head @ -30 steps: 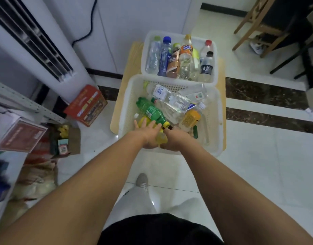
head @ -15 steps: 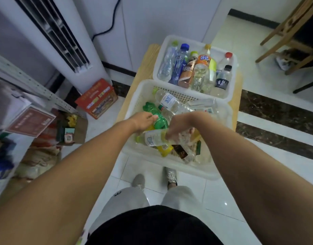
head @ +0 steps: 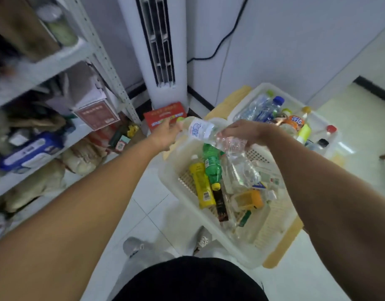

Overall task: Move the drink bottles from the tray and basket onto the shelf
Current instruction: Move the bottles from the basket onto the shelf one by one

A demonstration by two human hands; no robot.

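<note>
Clear bottle (head: 201, 131), gripped by left hand (head: 165, 134) and right hand (head: 239, 130), now lifted above basket (head: 167, 181).

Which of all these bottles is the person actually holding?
The clear bottle with the blue-and-white label, held sideways between left hand and right hand above the basket; no other bottle is touched.

Storeroom or back corner of a small shop or home, cannot tell which. Metal rack shelf (head: 41, 70) packed with cartons (head: 93, 105), sacks (head: 83, 157), a wipes pack (head: 30, 153). Tall standing air conditioner (head: 159, 51) in the corner, cable (head: 230, 33) down a plain white wall (head: 296, 40). White tile floor (head: 148, 205), two plastic baskets (head: 164, 179) of mixed drink bottles (head: 212, 164).
</note>
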